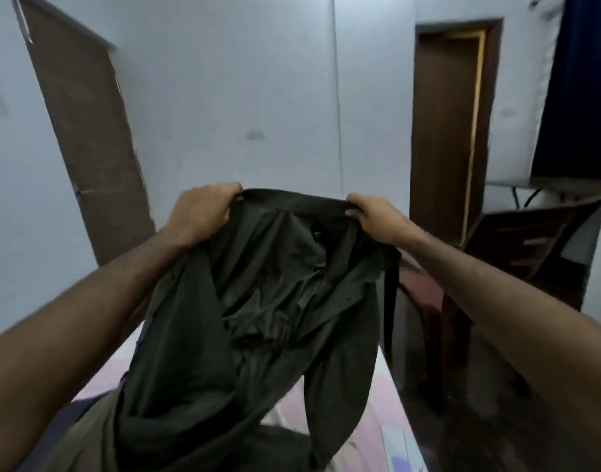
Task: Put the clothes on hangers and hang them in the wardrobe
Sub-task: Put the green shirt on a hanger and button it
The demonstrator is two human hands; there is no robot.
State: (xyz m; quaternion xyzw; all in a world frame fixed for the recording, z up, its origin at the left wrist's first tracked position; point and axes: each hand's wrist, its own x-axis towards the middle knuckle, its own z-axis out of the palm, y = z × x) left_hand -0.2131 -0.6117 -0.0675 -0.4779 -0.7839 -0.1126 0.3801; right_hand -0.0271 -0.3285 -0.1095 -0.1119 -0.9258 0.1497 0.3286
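A dark olive-green shirt [258,301] hangs in the air in front of me, stretched by its collar band. My left hand [202,209] grips the left end of the collar. My right hand [372,216] pinches the right end. The shirt body droops open below, and its sleeves trail down onto the bed [377,390]. No hanger and no wardrobe show in this view.
More clothes, a khaki piece [84,434] among them, lie on the bed's pink sheet below the shirt. A brown door [88,141] stands at the left, a second doorway [445,131] at the right. A dark wooden chair [530,247] and a blue curtain [578,86] are at far right.
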